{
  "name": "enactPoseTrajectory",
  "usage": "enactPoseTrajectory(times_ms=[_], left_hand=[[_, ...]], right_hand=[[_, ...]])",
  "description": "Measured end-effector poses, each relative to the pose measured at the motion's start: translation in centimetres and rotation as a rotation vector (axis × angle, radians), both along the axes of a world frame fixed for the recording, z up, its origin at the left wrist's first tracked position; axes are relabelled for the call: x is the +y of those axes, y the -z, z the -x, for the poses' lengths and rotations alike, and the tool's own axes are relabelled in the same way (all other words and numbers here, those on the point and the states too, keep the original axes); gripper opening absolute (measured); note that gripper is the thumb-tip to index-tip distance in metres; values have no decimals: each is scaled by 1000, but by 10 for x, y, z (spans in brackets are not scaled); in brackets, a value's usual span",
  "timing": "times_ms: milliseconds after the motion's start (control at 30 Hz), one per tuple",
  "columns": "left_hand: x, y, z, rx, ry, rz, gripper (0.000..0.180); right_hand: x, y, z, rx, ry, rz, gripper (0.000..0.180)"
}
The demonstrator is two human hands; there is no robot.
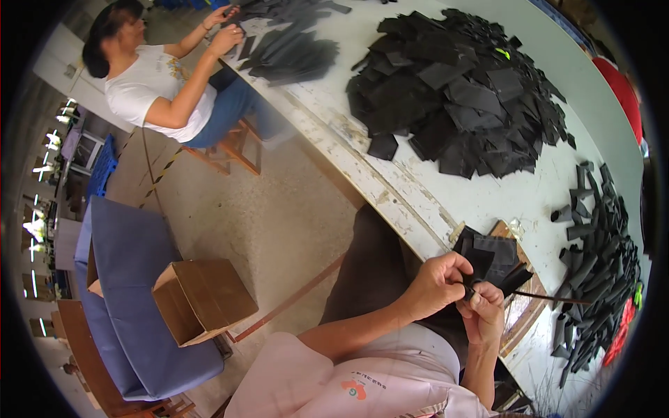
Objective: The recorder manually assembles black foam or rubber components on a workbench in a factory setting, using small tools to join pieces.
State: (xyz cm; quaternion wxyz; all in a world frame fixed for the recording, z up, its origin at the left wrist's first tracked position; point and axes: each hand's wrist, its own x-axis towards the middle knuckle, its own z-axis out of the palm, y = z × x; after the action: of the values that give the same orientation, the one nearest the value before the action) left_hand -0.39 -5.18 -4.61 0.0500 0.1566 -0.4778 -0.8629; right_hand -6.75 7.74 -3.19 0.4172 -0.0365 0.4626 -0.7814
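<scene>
Near the table's front edge, my left hand (pixel 440 284) is closed in a pinch on a small black fabric piece (pixel 468 292). My right hand (pixel 483 308) grips the same piece from the other side, thumb up. The two hands almost touch. Past my right fingers, a thin dark rod (pixel 550 299) points right; whether it is fixed to something is hidden. Just beyond my fingers, several flat black fabric pieces (pixel 496 256) lie stacked on a wooden board (pixel 524 306).
A big heap of flat black pieces (pixel 460 90) covers the far table. Rolled black tubes (pixel 592 279) pile up at right, beside a red thing (pixel 619 336). A seated co-worker (pixel 160 90) handles dark strips (pixel 293 56). A cardboard box (pixel 202 301) stands on blue cloth (pixel 132 265) at left.
</scene>
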Motion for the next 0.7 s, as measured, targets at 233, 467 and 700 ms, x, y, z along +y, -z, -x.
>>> enactPoseTrajectory(times_ms=[233, 467, 700], left_hand=[[10, -3, 2, 60, -463, 762, 23], [-3, -12, -10, 18, 296, -602, 42], [26, -34, -3, -51, 187, 247, 35]], right_hand=[[-8, 1, -2, 69, -71, -137, 13], [11, 6, 1, 42, -26, 6, 13], [40, -4, 2, 148, 107, 139, 5]])
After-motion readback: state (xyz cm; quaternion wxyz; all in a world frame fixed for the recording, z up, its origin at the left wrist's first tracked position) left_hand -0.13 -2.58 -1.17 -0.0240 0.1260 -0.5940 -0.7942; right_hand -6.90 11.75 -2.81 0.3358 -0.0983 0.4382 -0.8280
